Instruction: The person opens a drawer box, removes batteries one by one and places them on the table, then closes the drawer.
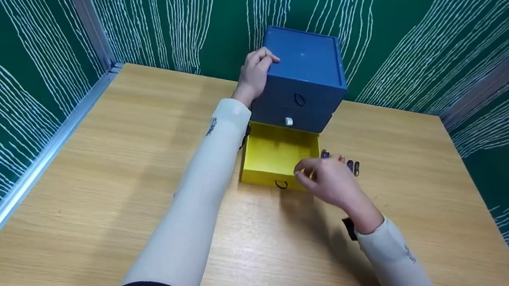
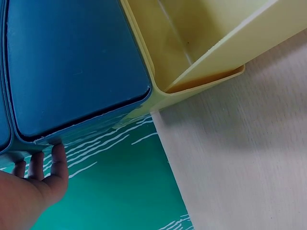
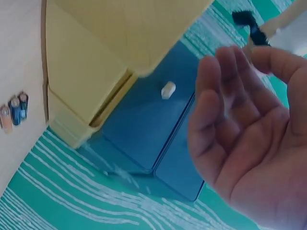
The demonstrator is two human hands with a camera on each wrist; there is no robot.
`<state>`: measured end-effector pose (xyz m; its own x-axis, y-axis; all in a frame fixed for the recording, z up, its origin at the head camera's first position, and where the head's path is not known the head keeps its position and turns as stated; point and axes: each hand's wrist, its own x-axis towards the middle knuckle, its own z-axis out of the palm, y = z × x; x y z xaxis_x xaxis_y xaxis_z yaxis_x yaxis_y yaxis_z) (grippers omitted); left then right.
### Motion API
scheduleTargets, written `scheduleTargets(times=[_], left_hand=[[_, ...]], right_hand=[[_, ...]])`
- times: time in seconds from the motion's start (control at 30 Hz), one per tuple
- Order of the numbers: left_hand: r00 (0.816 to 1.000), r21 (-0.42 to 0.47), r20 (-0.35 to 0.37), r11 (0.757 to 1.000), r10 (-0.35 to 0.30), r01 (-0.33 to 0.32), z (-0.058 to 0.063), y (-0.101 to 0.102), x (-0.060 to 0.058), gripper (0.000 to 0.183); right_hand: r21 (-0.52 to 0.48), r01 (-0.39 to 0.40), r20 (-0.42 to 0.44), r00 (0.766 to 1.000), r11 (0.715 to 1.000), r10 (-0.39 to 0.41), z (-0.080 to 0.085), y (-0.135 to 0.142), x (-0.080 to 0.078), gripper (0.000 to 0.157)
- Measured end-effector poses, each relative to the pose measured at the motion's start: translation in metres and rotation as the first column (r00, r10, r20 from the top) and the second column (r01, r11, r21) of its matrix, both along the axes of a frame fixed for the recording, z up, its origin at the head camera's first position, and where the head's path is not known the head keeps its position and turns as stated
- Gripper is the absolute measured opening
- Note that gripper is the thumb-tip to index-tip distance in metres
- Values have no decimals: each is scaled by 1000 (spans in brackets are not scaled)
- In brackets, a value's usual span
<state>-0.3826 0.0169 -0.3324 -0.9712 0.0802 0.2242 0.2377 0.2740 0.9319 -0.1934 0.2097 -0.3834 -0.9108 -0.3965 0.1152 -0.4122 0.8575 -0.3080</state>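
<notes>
A blue drawer cabinet (image 1: 303,55) stands at the table's back, its yellow bottom drawer (image 1: 260,154) pulled out. The drawer's visible floor is bare. My left hand (image 1: 254,72) rests at the cabinet's upper left edge; in the left wrist view its bent fingertips (image 2: 58,155) touch the side. Over the drawer's front right corner hovers my right hand (image 1: 332,181), fingers loosely bent. Its palm (image 3: 259,148) faces the right wrist camera with nothing in it. Several small batteries (image 1: 350,165) lie right of the drawer, partly hidden behind that hand.
The blue drawers above have a dark loop pull (image 1: 299,100) and a white knob (image 1: 289,121). Another dark loop (image 1: 281,185) is on the yellow drawer's front. Green panels with white lines (image 1: 225,30) enclose the wooden table (image 1: 120,176) at the back and sides.
</notes>
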Motion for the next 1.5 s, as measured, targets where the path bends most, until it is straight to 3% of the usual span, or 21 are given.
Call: scheduleTargets(times=[0.13,0.27,0.5,0.83,1.17,1.5], left_hand=[[1000,-14,-14,1000,1,-1,0,-1,-1,30],[1000,-26,-23,1000,5,-6,0,-1,-2,30],[1000,-18,-12,1000,6,-7,-2,-3,-2,29],[1000,-13,-17,1000,6,-6,-1,-1,-2,29],[1000,-22,-25,1000,6,-7,-2,0,-1,31],[1000,-18,-14,1000,4,-4,-2,0,-1,30]], right_hand=[[49,-85,-28,996,995,87,-13,-7,6,11],[117,-118,-62,990,986,126,-25,-15,12,6],[171,-107,-17,994,979,112,-39,-28,19,16],[169,-19,12,1000,985,17,-51,-38,21,13],[178,2,-159,987,984,27,-59,-40,18,15],[149,43,-210,978,988,-11,-59,-41,18,13]])
